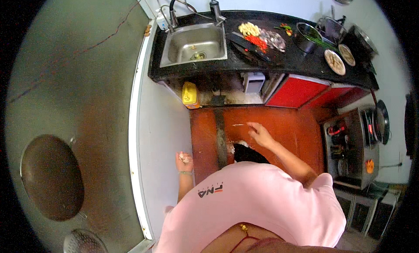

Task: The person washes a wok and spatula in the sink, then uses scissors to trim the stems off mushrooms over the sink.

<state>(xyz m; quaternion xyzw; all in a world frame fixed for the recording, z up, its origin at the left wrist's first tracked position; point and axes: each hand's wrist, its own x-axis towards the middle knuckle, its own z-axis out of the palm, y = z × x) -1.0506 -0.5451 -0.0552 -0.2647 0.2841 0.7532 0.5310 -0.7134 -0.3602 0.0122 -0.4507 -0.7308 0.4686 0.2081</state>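
Low on the left, beside the pale partition, my left hand (pixel 184 163) has its fingers curled round a small whitish lump (pixel 185 158) whose kind I cannot make out. My right hand (pixel 259 135) is held out over the red-brown floor, fingers a little bent and apart, and appears to hold nothing. Just left of its fingertips shows a thin pale streak (pixel 238 124); whether it lies on the floor or is in the air I cannot tell. Both hands are away from the black counter (pixel 301 63).
A steel sink (pixel 218 56) is set in the counter ahead. Right of it, chopped red pieces (pixel 255 43), pale yellow pieces (pixel 248 29) and greyish pieces (pixel 273 40) lie on a dark board. Farther right are a metal pot (pixel 305 43) and plates (pixel 334 62). Below stands a yellow container (pixel 190 95).
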